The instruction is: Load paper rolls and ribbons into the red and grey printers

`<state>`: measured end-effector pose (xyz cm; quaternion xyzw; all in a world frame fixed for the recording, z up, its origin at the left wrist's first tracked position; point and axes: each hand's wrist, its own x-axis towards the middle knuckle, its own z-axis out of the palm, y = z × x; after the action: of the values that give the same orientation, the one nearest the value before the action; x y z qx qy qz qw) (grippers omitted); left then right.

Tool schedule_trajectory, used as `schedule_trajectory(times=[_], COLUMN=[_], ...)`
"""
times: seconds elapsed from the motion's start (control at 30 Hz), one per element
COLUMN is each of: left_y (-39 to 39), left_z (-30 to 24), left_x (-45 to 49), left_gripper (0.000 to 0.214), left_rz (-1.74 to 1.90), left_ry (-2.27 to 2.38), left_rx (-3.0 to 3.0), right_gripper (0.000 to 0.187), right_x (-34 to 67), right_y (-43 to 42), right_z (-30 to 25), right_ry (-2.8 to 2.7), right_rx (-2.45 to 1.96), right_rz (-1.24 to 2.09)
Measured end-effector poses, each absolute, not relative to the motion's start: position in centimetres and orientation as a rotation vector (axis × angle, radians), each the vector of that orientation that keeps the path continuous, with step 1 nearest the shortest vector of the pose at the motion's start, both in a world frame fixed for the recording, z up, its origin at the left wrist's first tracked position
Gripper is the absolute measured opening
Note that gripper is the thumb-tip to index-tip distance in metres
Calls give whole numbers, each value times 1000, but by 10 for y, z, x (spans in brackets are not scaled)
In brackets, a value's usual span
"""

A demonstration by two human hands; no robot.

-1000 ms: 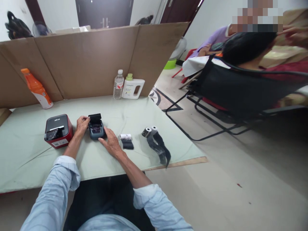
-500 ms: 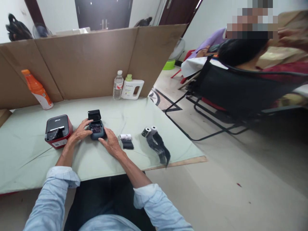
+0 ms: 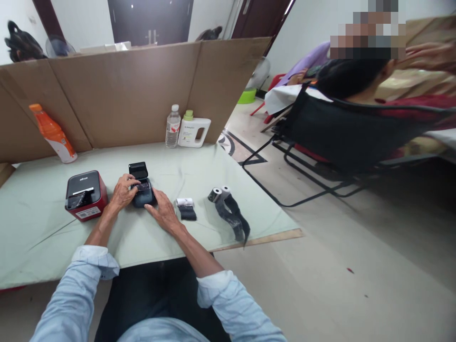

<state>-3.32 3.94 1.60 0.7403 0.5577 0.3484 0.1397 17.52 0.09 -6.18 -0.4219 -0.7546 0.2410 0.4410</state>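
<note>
A small dark thermal printer (image 3: 143,199) stands on the table with its lid (image 3: 138,169) raised at the back. My left hand (image 3: 124,192) reaches over its left side, fingers bent together inside the compartment; what they pinch, if anything, is hidden. Along the right side and front corner of the printer, my right hand (image 3: 162,208) grips it with fingers and thumb. To the left of my left hand is a red and black box-shaped printer (image 3: 85,195) with a white label. A white paper roll (image 3: 184,202) and a dark strip (image 3: 187,213) lie right of my right hand.
Two more rolls with long dark ribbons (image 3: 231,216) lie near the table's right edge. An orange bottle (image 3: 53,133), a clear water bottle (image 3: 173,127) and a white jug (image 3: 194,132) stand against the cardboard screen (image 3: 124,95). A person sits in a black chair (image 3: 342,137) to the right.
My left hand has moved right, from the printer's left edge into its compartment, and its fingers have drawn together. My right hand stays at the printer's side. The view has shifted slightly.
</note>
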Motion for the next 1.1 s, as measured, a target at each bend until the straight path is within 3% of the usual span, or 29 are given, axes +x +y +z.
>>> schedule_trajectory(times=[0.3,0.7,0.9,1.1], left_y=[50,25,13,13], left_z=[36,76,78,74], left_x=[-19,-2,35,68], left_gripper=[18,34,29,19], left_rz=[1148,1035,844,723], left_ry=[1603,1348,1216,981], left_rx=[1898,1754,1872,1952], right_gripper=[67,60,35,26], right_x=[174,187,219,264], right_y=[0,0,9,-8], right_z=[-57,-8,29,52], right_ry=[-1847,-1580,-1488,-1360], right_rx=[-1059,-1013,-915,-961], right_rz=[635,735,983,892])
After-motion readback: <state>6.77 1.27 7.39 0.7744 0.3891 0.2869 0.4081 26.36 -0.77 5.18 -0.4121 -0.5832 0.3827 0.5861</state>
